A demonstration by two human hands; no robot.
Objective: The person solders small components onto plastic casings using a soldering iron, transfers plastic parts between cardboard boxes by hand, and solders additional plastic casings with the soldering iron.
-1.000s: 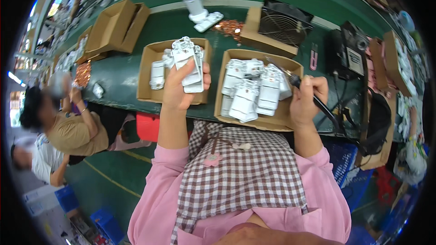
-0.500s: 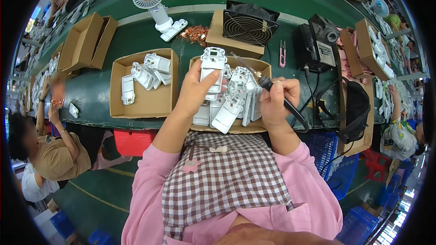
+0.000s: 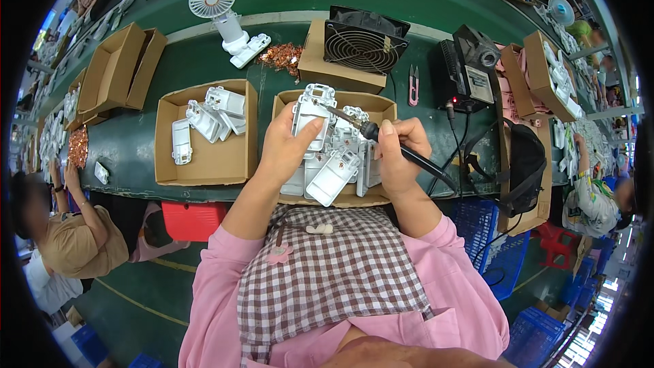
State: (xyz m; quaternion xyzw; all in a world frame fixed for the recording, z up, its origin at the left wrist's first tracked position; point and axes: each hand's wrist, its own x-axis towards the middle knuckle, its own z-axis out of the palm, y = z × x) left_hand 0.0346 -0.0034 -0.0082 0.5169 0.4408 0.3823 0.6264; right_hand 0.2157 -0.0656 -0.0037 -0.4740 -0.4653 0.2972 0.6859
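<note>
White moulded plastic formed the workpiece: a housing part (image 3: 310, 119) was held upright in the left hand (image 3: 286, 146), fingers wrapped around its lower half in a closed grip, above the right-hand cardboard tray (image 3: 289, 105) on the green counter (image 3: 409, 7). The right hand (image 3: 398, 157) was clamped around the black handle of a soldering iron (image 3: 371, 133), held pen-style, with the metal tip angled up and to the left so that it met the upper face of the housing part. Whether the tip actually touched the plastic or a contact on it could not be resolved.

Judged from this arrangement, the step in hand was soldering or heat-fixing a point near the top of the part. The next move would call for a steady tip, a firm hold on the part, and a clear spot to set it down.

More white parts (image 3: 327, 174) lay piled in the same tray (some overlapping its near edge). A second cardboard tray (image 3: 204, 160) to the left held several similar parts (image 3: 211, 112), loosely spread. Behind the trays stood a black grille fan (image 3: 361, 44) on a cardboard box, a soldering station (image 3: 470, 71) to its right, a small white desk fan (image 3: 214, 0), and a heap of copper-coloured bits (image 3: 279, 58).
</note>
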